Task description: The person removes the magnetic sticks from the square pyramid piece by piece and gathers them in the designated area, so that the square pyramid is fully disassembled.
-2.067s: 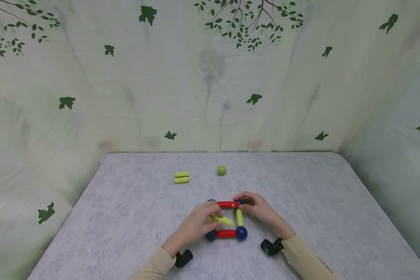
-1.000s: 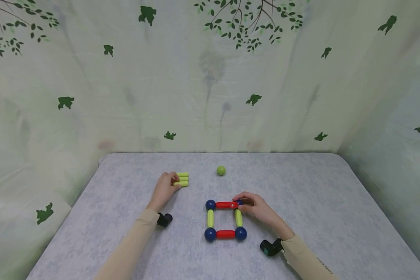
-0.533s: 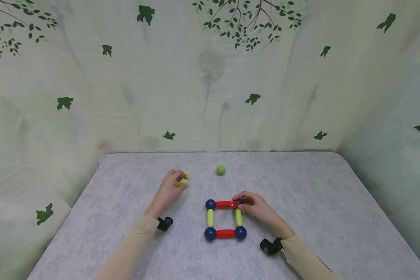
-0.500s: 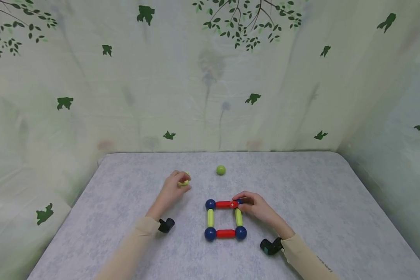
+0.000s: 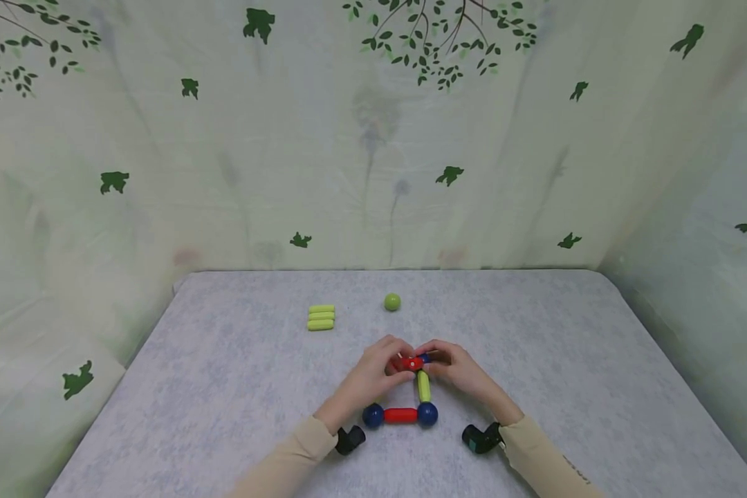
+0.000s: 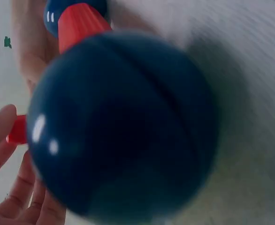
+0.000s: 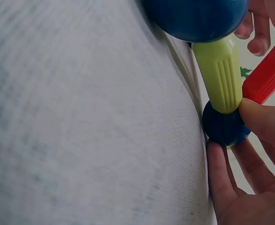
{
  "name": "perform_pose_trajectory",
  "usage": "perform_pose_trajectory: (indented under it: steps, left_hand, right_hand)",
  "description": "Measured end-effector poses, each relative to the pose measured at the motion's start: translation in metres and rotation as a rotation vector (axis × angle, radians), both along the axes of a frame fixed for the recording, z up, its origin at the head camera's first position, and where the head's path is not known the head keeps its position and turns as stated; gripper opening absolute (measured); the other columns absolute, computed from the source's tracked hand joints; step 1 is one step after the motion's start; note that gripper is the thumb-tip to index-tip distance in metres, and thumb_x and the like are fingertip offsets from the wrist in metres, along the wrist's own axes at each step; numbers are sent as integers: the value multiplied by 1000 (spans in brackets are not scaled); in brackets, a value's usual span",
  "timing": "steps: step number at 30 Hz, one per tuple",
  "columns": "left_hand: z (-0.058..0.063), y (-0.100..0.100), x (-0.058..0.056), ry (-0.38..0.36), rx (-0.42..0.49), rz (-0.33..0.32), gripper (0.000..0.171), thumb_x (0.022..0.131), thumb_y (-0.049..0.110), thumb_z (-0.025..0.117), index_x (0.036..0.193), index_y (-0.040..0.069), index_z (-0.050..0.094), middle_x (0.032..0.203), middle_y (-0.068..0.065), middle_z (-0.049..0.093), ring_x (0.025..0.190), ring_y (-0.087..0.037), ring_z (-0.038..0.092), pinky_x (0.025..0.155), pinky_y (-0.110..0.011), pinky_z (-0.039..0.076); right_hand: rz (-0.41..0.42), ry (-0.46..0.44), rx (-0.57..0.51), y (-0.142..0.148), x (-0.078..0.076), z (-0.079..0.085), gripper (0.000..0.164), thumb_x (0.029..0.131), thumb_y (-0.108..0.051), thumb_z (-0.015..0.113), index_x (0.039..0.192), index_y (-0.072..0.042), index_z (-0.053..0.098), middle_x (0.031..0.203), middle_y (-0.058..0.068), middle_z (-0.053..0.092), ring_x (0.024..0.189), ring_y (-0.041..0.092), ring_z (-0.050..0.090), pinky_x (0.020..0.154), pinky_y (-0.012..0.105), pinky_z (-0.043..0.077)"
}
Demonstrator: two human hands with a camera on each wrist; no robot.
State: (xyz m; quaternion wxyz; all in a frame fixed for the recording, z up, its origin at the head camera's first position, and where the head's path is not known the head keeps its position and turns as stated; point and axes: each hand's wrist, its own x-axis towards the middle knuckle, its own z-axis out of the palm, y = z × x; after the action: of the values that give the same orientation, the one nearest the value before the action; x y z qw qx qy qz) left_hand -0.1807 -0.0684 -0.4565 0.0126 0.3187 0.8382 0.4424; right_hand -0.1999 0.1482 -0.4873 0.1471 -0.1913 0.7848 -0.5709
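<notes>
A frame of magnetic rods and blue balls lies on the table in the head view. A red rod [image 5: 401, 416] joins two near balls, the left one [image 5: 373, 416] and the right one [image 5: 427, 414]. A yellow-green rod [image 7: 219, 75] runs to the far right blue ball [image 7: 225, 124], which my right hand [image 5: 451, 365] grips with thumb and fingers. From that ball rises a second red rod [image 7: 267, 75]. My left hand [image 5: 373, 370] pinches its upper end between thumb and finger. The frame's far left corner is hidden behind my left hand.
Three yellow-green rods [image 5: 321, 317] lie side by side at the back left of the table [image 5: 224, 387]. A green ball [image 5: 392, 302] sits to their right. A leaf-patterned cloth [image 5: 324, 138] hangs behind the table.
My left hand laid a yellow-green rod beside two others at the back left and straightened them. It then came back right and took the raised red rod. My right hand stayed put.
</notes>
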Motion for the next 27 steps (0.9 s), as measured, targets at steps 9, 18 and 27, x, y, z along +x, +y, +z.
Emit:
perform_pose_trajectory:
  steps: [9, 18, 27]
  left_hand:
    - [-8, 0, -1, -27, 57, 44, 13, 85, 3, 70, 90, 7, 59, 91, -3, 59, 82, -10, 60, 72, -22, 52]
    - [-11, -29, -5, -242, 202, 98, 14, 88, 0, 64, 97, 8, 58, 99, -6, 60, 89, -17, 61, 78, -26, 52]
    - [-10, -87, -26, -153, 186, 432, 20, 81, -11, 66, 93, 3, 60, 99, -12, 62, 85, -23, 64, 72, -30, 53]
  right_hand:
    - [5, -3, 6, -1, -1, -3, 25, 93, -5, 59, 118, -2, 62, 114, 9, 62, 104, 26, 58, 88, 38, 48]
    - [4, -11, 4, -2, -1, -1, 25, 93, -7, 60, 117, -2, 62, 113, 10, 62, 102, 25, 58, 86, 35, 48]
    - [-2, -20, 24, -5, 6, 10, 25, 93, 0, 56, 118, 4, 60, 116, 17, 60, 102, 30, 56, 86, 37, 47]
